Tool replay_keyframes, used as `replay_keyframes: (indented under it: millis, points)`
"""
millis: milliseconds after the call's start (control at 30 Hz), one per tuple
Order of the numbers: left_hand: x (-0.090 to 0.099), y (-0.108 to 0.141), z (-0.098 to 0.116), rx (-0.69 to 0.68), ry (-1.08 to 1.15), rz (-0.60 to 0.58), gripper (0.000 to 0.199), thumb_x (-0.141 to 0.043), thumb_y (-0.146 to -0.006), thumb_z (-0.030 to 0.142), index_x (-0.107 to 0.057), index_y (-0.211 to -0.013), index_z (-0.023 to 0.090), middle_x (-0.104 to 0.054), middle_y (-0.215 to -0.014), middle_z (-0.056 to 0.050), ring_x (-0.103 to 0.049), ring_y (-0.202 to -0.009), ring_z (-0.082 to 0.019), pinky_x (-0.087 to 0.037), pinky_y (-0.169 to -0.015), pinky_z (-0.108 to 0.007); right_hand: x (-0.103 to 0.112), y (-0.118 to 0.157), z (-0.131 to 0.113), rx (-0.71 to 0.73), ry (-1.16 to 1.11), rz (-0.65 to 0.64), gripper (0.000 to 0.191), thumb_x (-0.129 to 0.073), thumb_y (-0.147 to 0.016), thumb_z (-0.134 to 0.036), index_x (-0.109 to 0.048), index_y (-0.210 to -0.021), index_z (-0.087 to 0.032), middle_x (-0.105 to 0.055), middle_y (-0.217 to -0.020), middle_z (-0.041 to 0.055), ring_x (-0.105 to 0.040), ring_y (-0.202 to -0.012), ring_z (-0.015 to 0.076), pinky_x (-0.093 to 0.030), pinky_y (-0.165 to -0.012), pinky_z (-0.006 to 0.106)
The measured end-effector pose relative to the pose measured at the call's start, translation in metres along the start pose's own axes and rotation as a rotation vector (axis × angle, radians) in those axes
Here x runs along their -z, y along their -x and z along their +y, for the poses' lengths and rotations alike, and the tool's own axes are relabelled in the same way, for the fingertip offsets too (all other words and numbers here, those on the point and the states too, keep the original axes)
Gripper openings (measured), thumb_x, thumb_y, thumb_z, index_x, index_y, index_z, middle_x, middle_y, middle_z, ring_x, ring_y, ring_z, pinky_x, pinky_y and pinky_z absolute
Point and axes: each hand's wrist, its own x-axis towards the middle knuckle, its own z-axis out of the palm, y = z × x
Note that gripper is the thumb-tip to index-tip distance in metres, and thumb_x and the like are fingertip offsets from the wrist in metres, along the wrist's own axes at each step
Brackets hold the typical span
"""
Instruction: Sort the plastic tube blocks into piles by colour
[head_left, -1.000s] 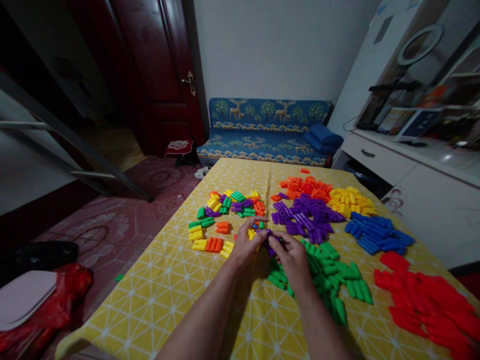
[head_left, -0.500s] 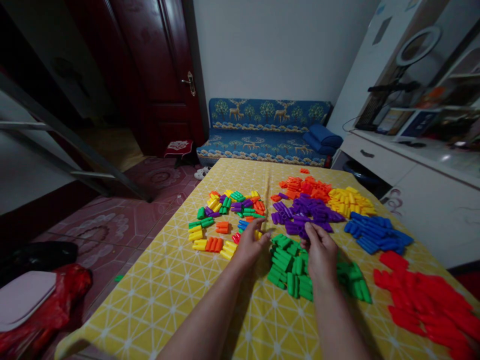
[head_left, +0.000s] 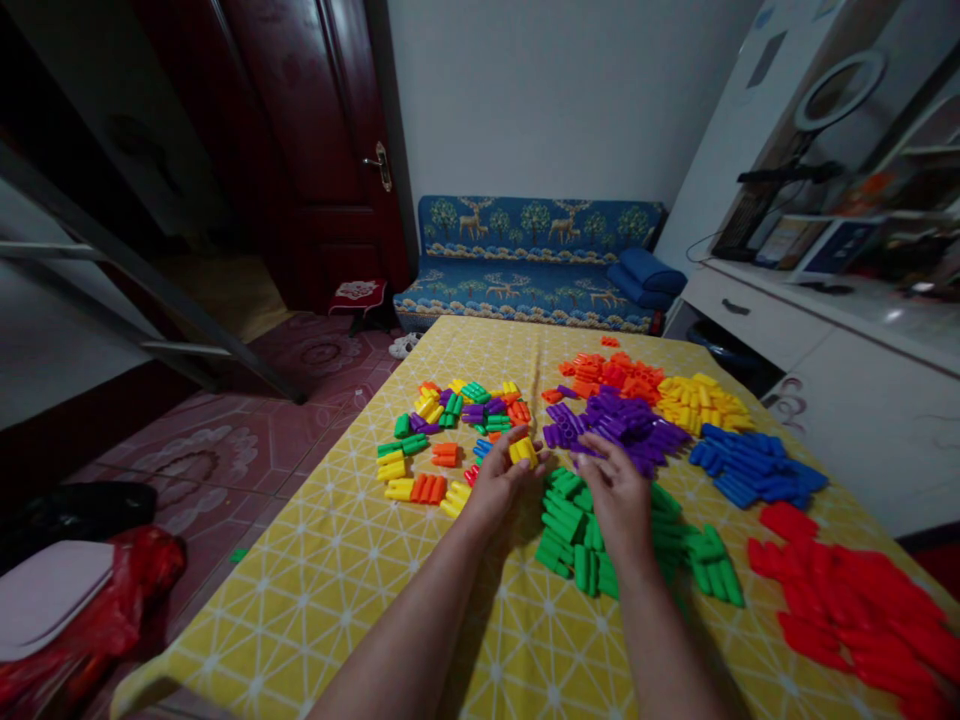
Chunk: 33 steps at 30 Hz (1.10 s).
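My left hand (head_left: 501,478) is closed around a yellow plastic block (head_left: 523,452) made of joined tubes, held above the tablecloth by thumb and fingers. My right hand (head_left: 616,490) hovers at the near edge of the purple block pile (head_left: 622,425). Its thumb and fingers are bent and a little apart, and I see nothing between them. Below and around it lies the green block pile (head_left: 566,525). Left of my left hand are loose mixed-colour blocks, among them an orange block (head_left: 445,455) and a green block (head_left: 401,426).
Orange (head_left: 611,375), yellow (head_left: 703,403), blue (head_left: 754,467) and red (head_left: 862,600) block piles line the right side of the yellow patterned tablecloth (head_left: 337,600). Beyond the table stands a blue sofa (head_left: 517,285). A white cabinet (head_left: 847,400) is at right, a ladder (head_left: 180,320) at left.
My right hand has drawn left from the purple pile toward my left hand. My left hand has turned and lifted slightly, so the yellow block now shows plainly in its fingers.
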Motion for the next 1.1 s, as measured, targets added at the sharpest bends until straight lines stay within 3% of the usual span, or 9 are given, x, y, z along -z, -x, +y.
replay_keyframes:
  millis: [100, 233, 300, 400, 567, 767, 867, 967, 1100]
  points:
    - [-0.001, 0.001, 0.001, 0.067, -0.021, -0.051, 0.066, -0.085, -0.063, 0.026, -0.054, -0.121, 0.019, -0.072, -0.091, -0.006, -0.070, -0.077, -0.017, -0.053, -0.075, -0.030, -0.011, 0.009, -0.008, 0.074, 0.099, -0.119, 0.043, -0.064, -0.083, -0.042, -0.065, -0.118, -0.017, -0.068, -0.114, 0.0138, -0.067, -0.086, 0.0210, -0.057, -0.066, 0.032]
    - [0.002, 0.001, 0.001, 0.101, -0.117, -0.068, 0.051, -0.090, -0.057, 0.033, -0.064, -0.096, 0.013, -0.071, -0.072, -0.003, -0.063, -0.055, -0.012, -0.049, -0.059, -0.024, -0.016, 0.016, -0.011, 0.091, 0.163, -0.161, 0.045, -0.066, -0.082, -0.043, -0.066, -0.120, -0.019, -0.069, -0.105, 0.0112, -0.065, -0.072, 0.0182, -0.053, -0.052, 0.027]
    - [0.003, 0.000, 0.002, 0.096, -0.195, -0.041, 0.047, -0.090, -0.055, 0.038, -0.064, -0.084, 0.012, -0.069, -0.065, -0.003, -0.062, -0.052, -0.012, -0.049, -0.057, -0.024, -0.016, 0.017, -0.011, 0.083, 0.162, -0.150, 0.046, -0.067, -0.081, -0.043, -0.065, -0.119, -0.019, -0.070, -0.095, 0.0080, -0.062, -0.065, 0.0161, -0.053, -0.054, 0.028]
    - [0.002, 0.002, 0.005, 0.085, -0.318, -0.014, 0.048, -0.089, -0.054, 0.045, -0.060, -0.075, 0.013, -0.065, -0.056, 0.000, -0.059, -0.046, -0.011, -0.046, -0.051, -0.023, -0.014, 0.017, -0.010, 0.091, 0.135, -0.110, 0.040, -0.069, -0.079, -0.043, -0.065, -0.110, -0.019, -0.069, -0.091, 0.0061, -0.062, -0.070, 0.0173, -0.054, -0.062, 0.030]
    - [0.000, 0.005, 0.009, 0.026, -0.498, -0.069, 0.044, -0.074, -0.071, 0.056, -0.058, -0.066, 0.015, -0.063, -0.053, -0.001, -0.055, -0.045, -0.010, -0.044, -0.050, -0.022, -0.013, 0.016, -0.012, 0.018, 0.022, -0.022, 0.037, -0.072, -0.076, -0.045, -0.060, -0.097, -0.018, -0.068, -0.085, 0.0052, -0.064, -0.072, 0.0186, -0.052, -0.064, 0.030]
    - [0.003, 0.003, 0.004, -0.010, -0.675, -0.116, 0.031, -0.067, -0.079, 0.045, -0.065, -0.073, 0.014, -0.064, -0.061, -0.002, -0.055, -0.054, -0.011, -0.043, -0.055, -0.022, 0.004, 0.009, -0.022, -0.057, -0.048, 0.117, 0.047, -0.070, -0.075, -0.052, -0.062, -0.105, -0.017, -0.070, -0.091, 0.0081, -0.062, -0.064, 0.0158, -0.050, -0.056, 0.028]
    - [0.005, 0.001, 0.000, -0.014, -0.716, -0.131, 0.024, -0.066, -0.079, 0.038, -0.067, -0.079, 0.014, -0.064, -0.064, -0.001, -0.057, -0.057, -0.012, -0.045, -0.058, -0.024, 0.028, -0.018, -0.019, -0.047, -0.016, 0.121, 0.052, -0.074, -0.070, -0.051, -0.061, -0.108, -0.017, -0.070, -0.093, 0.0088, -0.061, -0.061, 0.0149, -0.049, -0.053, 0.027]
    - [0.008, -0.002, -0.003, -0.018, -0.745, -0.147, 0.021, -0.064, -0.080, 0.035, -0.067, -0.080, 0.015, -0.063, -0.065, -0.001, -0.056, -0.057, -0.012, -0.044, -0.058, -0.023, 0.058, -0.068, -0.004, -0.016, 0.123, 0.103, 0.054, -0.078, -0.063, -0.046, -0.062, -0.106, -0.017, -0.070, -0.085, 0.0072, -0.063, -0.060, 0.0163, -0.050, -0.054, 0.029]
    - [0.011, -0.006, -0.006, -0.024, -0.784, -0.164, 0.020, -0.061, -0.082, 0.033, -0.067, -0.083, 0.014, -0.063, -0.065, -0.001, -0.056, -0.056, -0.011, -0.044, -0.057, -0.022, 0.099, -0.142, 0.018, -0.096, 0.333, 0.182, 0.035, -0.079, -0.059, -0.036, -0.065, -0.084, -0.017, -0.065, -0.068, 0.0053, -0.060, -0.051, 0.0170, -0.049, -0.052, 0.033]
